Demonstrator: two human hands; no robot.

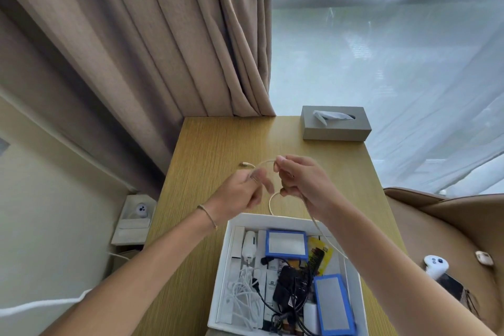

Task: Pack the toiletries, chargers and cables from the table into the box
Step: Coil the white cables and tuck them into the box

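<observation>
A thin cream cable is held in loops above the wooden table, just beyond the box. My left hand pinches it near its plug end, which sticks out to the left. My right hand grips the loops, and the rest of the cable trails down over the box. The white box sits at the table's near edge. Inside it are white cables, a white charger, black cables with an adapter, two blue-framed packs, small white boxes and a yellow packet.
A grey tissue box stands at the table's far right corner. Beige curtains hang behind on the left, sheer white ones on the right. A tan armchair on the right holds a white controller. A wall socket unit is left of the table.
</observation>
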